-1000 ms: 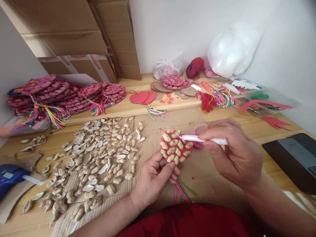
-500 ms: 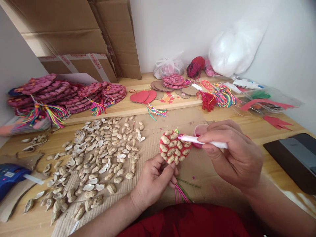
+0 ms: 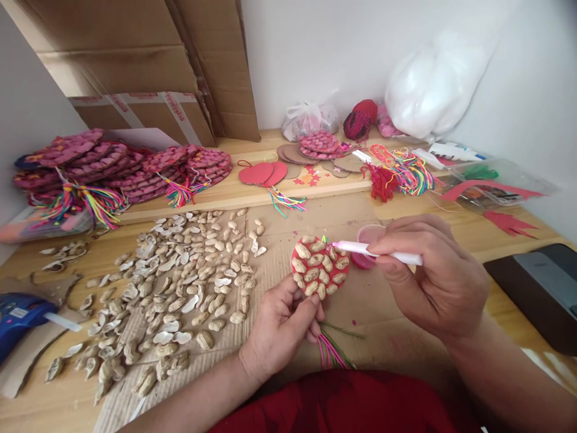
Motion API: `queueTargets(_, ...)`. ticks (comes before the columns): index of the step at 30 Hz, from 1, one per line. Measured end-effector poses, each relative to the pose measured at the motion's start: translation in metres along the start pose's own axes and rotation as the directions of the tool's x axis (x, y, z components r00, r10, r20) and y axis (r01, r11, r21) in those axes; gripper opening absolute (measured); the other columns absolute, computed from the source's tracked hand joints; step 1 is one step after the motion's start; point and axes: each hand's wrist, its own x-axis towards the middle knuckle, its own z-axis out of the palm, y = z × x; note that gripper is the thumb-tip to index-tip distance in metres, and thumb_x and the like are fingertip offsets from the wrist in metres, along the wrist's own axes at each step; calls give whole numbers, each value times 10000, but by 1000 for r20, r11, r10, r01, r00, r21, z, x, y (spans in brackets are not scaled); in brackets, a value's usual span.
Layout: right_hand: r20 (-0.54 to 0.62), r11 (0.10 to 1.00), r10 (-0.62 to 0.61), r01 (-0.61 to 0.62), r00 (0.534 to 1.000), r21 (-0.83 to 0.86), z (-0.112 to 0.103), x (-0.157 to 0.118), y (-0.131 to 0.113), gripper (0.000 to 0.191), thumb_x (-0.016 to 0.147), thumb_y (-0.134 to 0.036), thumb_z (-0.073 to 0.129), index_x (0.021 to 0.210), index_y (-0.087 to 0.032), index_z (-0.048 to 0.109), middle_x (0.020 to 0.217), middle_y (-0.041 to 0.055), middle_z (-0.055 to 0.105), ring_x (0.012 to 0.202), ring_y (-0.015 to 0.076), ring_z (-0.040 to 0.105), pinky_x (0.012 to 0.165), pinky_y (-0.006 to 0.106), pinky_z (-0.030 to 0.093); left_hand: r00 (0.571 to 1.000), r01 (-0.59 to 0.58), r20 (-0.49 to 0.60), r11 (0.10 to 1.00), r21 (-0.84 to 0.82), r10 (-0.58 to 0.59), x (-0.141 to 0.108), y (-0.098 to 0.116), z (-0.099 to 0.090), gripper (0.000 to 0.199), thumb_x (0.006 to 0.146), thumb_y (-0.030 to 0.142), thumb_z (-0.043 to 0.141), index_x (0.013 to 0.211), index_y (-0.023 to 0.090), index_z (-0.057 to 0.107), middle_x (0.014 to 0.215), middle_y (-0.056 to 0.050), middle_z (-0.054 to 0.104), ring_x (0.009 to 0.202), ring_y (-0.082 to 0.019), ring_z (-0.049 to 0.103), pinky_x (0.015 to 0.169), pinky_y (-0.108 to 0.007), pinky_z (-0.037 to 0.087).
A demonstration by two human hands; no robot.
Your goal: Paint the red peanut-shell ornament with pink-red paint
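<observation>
- At the wooden table (image 3: 54, 409), over a flat sheet of cardboard (image 3: 277, 261): red disc set with peanuts (image 3: 321, 266), held up near the middle of the view, face toward the wearer
- Left hand (image 3: 282, 322): closed on the lower edge of the disc, thumb at the front, other fingers partly hidden behind; pink and green cords (image 3: 332, 352) hang below that hand
- Right hand (image 3: 435, 273): thumb and fingers pinch a white-handled brush (image 3: 356, 248), pink tip at the upper right of the disc (contact looks likely, too small to be certain)
- Clear cup (image 3: 363, 258), pink contents: stands on the cardboard just beyond the disc, partly hidden by the brush and right hand
- Done, as judged from the held piece: peanuts fixed across most of its face, cords in place, a small green loop (image 3: 324, 239) at the top edge; a little pink shows by the brush tip
- Left, same basis: nearly every peanut on the disc is plain tan, so colouring seems barely begun
- For comparison, on the raised shelf behind: stacks of pink peanut-covered discs (image 3: 92, 159), many with bright tassels; nearer the middle, bare red discs (image 3: 265, 173) without peanuts
- Loose peanuts (image 3: 216, 273), whole and split, spread over cardboard and wood to the left; blue glue gun (image 3: 22, 319) beside them at the far left, well apart from both hands
</observation>
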Motion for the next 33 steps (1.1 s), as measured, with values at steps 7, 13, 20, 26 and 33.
queueTargets(7, 69, 998, 17, -21, 997, 57, 0, 0, -1, 92, 887, -182, 647, 959, -238, 656, 859, 37, 730, 861, 234, 677, 804, 419, 497, 1000, -4, -1, 1000, -5, 4, 1, 0, 0, 295, 926, 450, 632, 908, 167, 552, 719, 7, 630, 492, -65, 544, 467, -173, 482)
queueTargets(13, 117, 1000, -9, 6, 993, 23, 2, 0, -2, 35, 901, -204, 645, 931, -220, 651, 841, 48, 718, 876, 240, 664, 810, 424, 471, 1000, -4, 13, 1000, 3, 4, 0, 2, -1, 276, 941, 433, 613, 930, 164, 552, 725, 4, 629, 501, -67, 546, 474, -175, 480)
queueTargets(20, 134, 998, -60, 64, 989, -27, 2, 0, -3, 48, 907, -227, 639, 953, -224, 650, 852, 47, 721, 882, 246, 666, 820, 429, 442, 1000, -5, -7, 998, 66, 5, -1, 4, 0, 261, 938, 427, 601, 939, 170, 563, 712, 6, 617, 490, -79, 544, 461, -188, 463)
queueTargets(26, 140, 997, -58, 66, 988, -47, 1, 0, -4, 48, 914, -230, 630, 961, -229, 641, 855, 49, 719, 878, 246, 662, 808, 429, 439, 1000, -6, -8, 996, 89, 6, -1, 2, 0, 242, 940, 418, 591, 946, 177, 573, 709, 5, 618, 485, -83, 545, 454, -189, 457)
queueTargets(33, 158, 997, -62, 69, 986, -45, -1, 1, -5, 16, 913, -231, 624, 926, -227, 631, 822, 42, 706, 857, 245, 661, 792, 432, 433, 1000, -9, 11, 996, 84, 8, -1, 2, -1, 225, 954, 397, 570, 952, 172, 571, 715, 9, 614, 492, -78, 542, 462, -184, 457)
